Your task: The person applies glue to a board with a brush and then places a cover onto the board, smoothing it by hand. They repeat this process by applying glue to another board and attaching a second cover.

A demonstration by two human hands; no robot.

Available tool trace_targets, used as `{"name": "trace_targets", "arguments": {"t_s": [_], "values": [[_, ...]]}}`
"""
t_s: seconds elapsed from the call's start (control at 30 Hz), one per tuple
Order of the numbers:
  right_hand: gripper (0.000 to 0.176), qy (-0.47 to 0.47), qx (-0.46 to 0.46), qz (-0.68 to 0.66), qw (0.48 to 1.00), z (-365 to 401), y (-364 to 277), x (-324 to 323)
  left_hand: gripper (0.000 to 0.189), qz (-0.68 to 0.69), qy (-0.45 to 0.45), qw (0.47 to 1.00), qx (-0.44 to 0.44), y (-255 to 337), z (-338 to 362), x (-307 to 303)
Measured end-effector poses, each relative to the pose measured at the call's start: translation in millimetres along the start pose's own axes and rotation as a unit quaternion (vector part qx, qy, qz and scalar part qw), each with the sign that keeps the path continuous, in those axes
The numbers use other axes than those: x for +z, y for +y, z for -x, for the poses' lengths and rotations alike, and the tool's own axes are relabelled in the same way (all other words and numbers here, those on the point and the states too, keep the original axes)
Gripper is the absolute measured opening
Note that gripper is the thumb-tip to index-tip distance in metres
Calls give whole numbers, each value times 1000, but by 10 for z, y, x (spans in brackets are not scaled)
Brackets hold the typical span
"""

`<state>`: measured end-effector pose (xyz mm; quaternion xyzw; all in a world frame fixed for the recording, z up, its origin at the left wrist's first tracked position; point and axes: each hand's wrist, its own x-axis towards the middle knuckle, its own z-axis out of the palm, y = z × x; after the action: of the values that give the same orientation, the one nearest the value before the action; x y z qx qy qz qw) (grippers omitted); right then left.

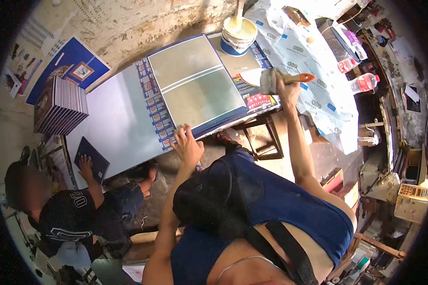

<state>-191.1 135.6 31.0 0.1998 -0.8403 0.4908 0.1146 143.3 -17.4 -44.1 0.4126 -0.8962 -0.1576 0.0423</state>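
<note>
My right hand [287, 91] is closed around a wide paintbrush [303, 77] with an orange handle; its pale bristles point left, above the table's right part. My left hand [188, 146] has its fingers spread, their tips at the near left corner of a greyish-tan sheet [199, 95]. Two white lines cross that sheet's middle, and dark blue edges show beneath it. A strip of printed blue labels [153, 102] runs along its left side. Beyond the sheet stands a bucket [238, 35] of cream-coloured paste with a stick or handle upright in it.
At left, a co-worker's hand [85, 164] rests on a dark blue cover [94, 159]. Behind it is a stack of books [62, 107] and a blue board [71, 66]. Printed plastic sheeting [314, 80] and bottles [364, 83] lie on the right. A stool [266, 140] stands below the table.
</note>
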Motion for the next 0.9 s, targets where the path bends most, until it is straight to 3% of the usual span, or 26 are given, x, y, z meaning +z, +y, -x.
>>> {"name": "trace_targets", "arguments": {"t_s": [0.03,0.1,0.13,0.2,0.27,0.33,0.37,0.4,0.47,0.53,0.6,0.63,0.67,0.73,0.8,0.87,0.9], "values": [[26,-12,-8,-31,999,-48,-1,72,77,-8,-15,1000,-3,14,-33,-20],[24,-99,-117,-44,987,29,-100,328,72,-17,-10,1000,5,26,-87,10],[27,-212,-37,-129,968,186,168,649,69,-6,-22,1000,-5,65,-92,-20],[31,-362,-193,-72,909,315,-49,754,64,16,-41,999,-30,165,-144,-130],[22,-427,-157,70,888,14,16,761,56,-45,5,999,-25,138,-124,-5],[33,-340,-54,-11,939,-542,208,773,54,-46,-1,997,-55,287,-161,-112],[34,-212,-159,4,964,-876,374,837,52,-30,-37,997,-62,280,-237,-156],[25,-137,-215,-28,967,-1205,269,802,51,-7,-7,998,-55,390,-329,-177],[17,-165,-150,-101,970,-1618,11,1057,51,38,59,997,-44,655,-646,-227],[23,-263,-259,-106,924,-1807,-30,1531,47,49,9,999,1,1076,-938,-191],[23,-483,-278,-161,814,-1903,-129,2029,47,32,-67,997,-17,1389,-1076,-72],[22,-477,-433,-134,753,-1932,-264,2308,48,22,-103,994,-37,1484,-1120,-15],[22,-453,-440,-74,772,-1932,-350,2484,49,12,-138,989,-59,1523,-1167,19],[22,-491,-487,62,720,-2375,-111,3408,51,33,-126,989,-74,1506,-1176,42],[21,-412,-485,152,756,-2708,-288,3924,52,37,-116,989,-81,1513,-1107,69],[22,-339,-513,131,777,-2717,-702,4025,53,20,-100,992,-76,1522,-1084,78],[19,-438,-447,-57,778,-2535,-928,3927,57,-10,-80,994,-72,1524,-1070,119]]}}
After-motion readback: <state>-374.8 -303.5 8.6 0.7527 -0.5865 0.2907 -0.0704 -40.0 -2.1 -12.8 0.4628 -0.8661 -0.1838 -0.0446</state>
